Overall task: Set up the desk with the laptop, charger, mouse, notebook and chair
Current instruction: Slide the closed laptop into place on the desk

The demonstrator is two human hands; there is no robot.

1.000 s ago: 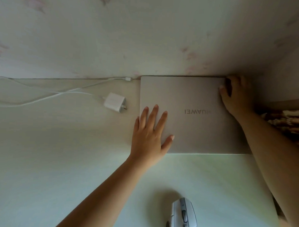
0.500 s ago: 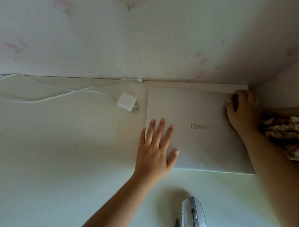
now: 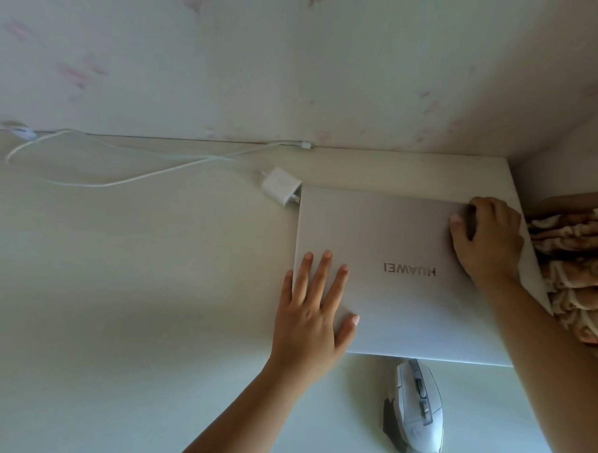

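- Mouse (image 3: 416, 413): nearest item, on the desk (image 3: 122, 314) between the two forearms, just short of the laptop's near edge. Nose points away, toward the laptop.
- Left hand (image 3: 312, 312): fingers straight and spread, palm flat on the laptop's near-left corner, heel hanging off the edge onto the desk.
- Laptop (image 3: 401, 289): closed, flat, under both hands. Long axis runs left-right, from one hand to the other. Logo reads upside down, so hinge side likely faces the person; judged, needs turning before opening.
- Right hand (image 3: 485, 241): fingers curled over the far-right corner, thumb on the lid, gripping it. Farther out than the left.
- Charger (image 3: 280, 186): beyond the left hand, brick just beside the laptop's far-left corner; cable trails left. Contact uncertain.
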